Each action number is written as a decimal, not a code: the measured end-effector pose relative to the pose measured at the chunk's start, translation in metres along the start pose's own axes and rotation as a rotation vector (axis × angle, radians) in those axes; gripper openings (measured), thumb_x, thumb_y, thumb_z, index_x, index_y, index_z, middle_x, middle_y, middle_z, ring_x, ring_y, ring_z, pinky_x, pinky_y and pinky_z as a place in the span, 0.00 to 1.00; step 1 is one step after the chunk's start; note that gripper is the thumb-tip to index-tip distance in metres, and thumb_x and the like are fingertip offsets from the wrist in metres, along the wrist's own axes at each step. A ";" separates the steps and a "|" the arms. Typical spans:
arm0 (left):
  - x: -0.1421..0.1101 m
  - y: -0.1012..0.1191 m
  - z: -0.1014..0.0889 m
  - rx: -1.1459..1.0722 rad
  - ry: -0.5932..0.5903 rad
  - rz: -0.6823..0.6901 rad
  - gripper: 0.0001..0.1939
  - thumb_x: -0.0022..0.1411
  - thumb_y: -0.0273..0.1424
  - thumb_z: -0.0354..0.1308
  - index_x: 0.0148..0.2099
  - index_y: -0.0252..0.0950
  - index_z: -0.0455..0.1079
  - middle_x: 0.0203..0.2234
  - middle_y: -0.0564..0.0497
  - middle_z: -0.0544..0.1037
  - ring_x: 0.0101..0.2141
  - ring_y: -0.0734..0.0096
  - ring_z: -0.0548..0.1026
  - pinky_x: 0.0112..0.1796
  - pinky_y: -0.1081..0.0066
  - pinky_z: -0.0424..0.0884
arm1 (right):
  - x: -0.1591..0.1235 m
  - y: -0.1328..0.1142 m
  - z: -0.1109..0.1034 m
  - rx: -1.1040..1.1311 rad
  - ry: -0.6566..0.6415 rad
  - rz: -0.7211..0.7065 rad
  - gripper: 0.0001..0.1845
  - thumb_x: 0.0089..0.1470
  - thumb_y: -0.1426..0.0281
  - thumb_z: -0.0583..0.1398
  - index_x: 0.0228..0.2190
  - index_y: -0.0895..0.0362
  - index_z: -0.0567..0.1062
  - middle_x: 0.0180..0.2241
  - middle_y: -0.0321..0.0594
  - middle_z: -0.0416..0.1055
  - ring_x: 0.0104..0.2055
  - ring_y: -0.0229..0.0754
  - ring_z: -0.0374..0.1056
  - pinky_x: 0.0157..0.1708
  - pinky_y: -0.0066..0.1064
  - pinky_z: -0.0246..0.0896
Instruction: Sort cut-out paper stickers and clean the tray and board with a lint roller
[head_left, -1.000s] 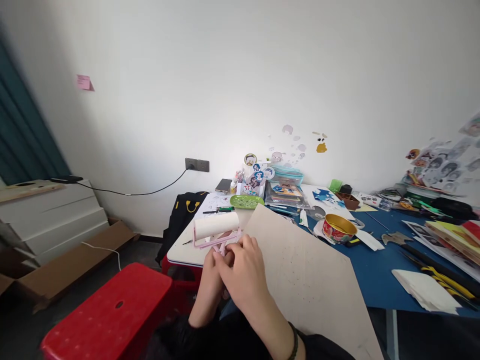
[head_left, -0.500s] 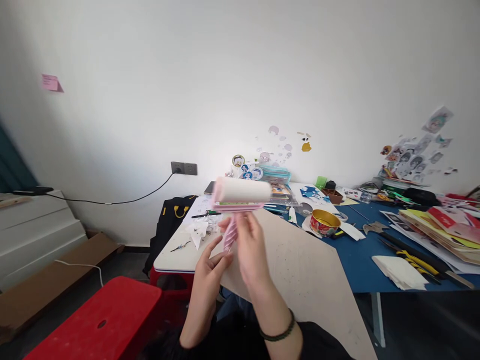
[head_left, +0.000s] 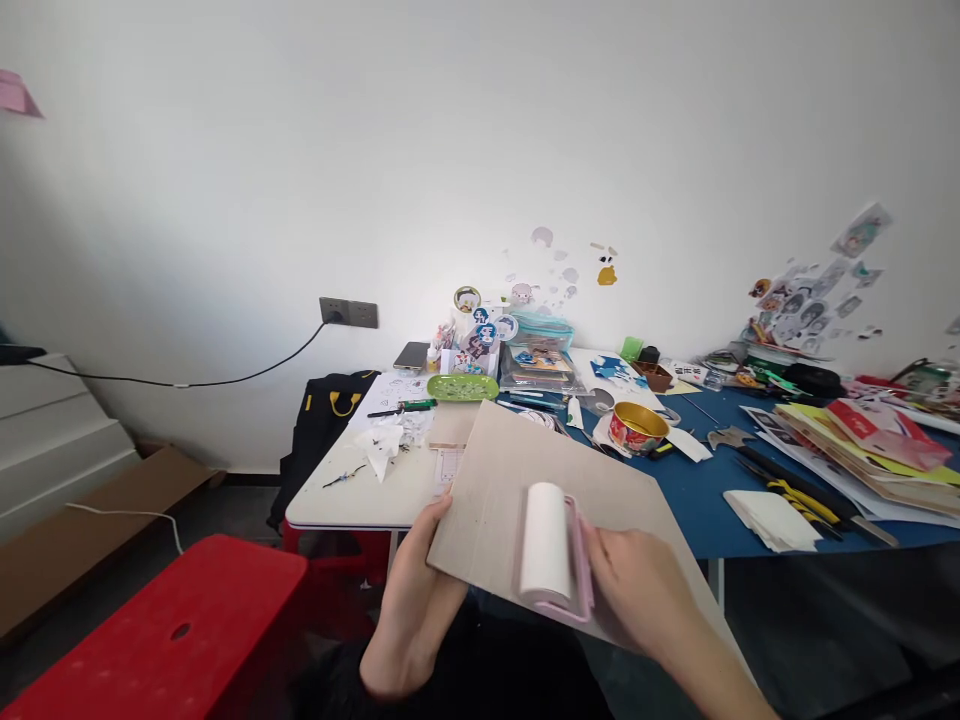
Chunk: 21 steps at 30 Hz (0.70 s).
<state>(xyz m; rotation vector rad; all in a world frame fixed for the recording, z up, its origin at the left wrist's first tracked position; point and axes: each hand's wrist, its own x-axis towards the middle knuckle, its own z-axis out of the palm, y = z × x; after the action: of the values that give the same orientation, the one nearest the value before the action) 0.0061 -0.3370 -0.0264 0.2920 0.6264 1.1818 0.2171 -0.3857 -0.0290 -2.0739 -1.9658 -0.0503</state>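
Observation:
A lint roller with a white sticky roll and a pink frame is in my right hand, whose fingers wrap round its handle. The roll lies on or just over the pale wooden board; exact contact is hard to judge. My left hand grips the board's near left corner, with the thumb at its edge and the other fingers hidden underneath. The board looks tilted, its far part reaching over the tables.
Left of the board, the white table bears crumpled tissue and a green tray. A gold-and-red tin, yellow-handled pliers and a paper stack sit on the blue table. A red stool stands at lower left.
The lint roller has come down from upright in front of me onto the board area, turned sideways. My left hand has moved from the roller's handle to the board's corner.

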 end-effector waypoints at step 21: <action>-0.008 -0.008 -0.005 -0.223 -0.264 -0.090 0.26 0.66 0.40 0.48 0.62 0.32 0.60 0.49 0.42 0.75 0.53 0.54 0.70 0.57 0.59 0.59 | 0.027 -0.084 -0.028 -0.168 -0.025 -0.189 0.34 0.64 0.66 0.38 0.22 0.54 0.78 0.20 0.43 0.75 0.20 0.44 0.70 0.19 0.29 0.47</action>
<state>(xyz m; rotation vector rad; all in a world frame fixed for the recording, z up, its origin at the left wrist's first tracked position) 0.0077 -0.3481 -0.0322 0.2232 0.2716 1.0926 0.1414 -0.3634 0.0190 -1.9872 -2.2378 -0.2371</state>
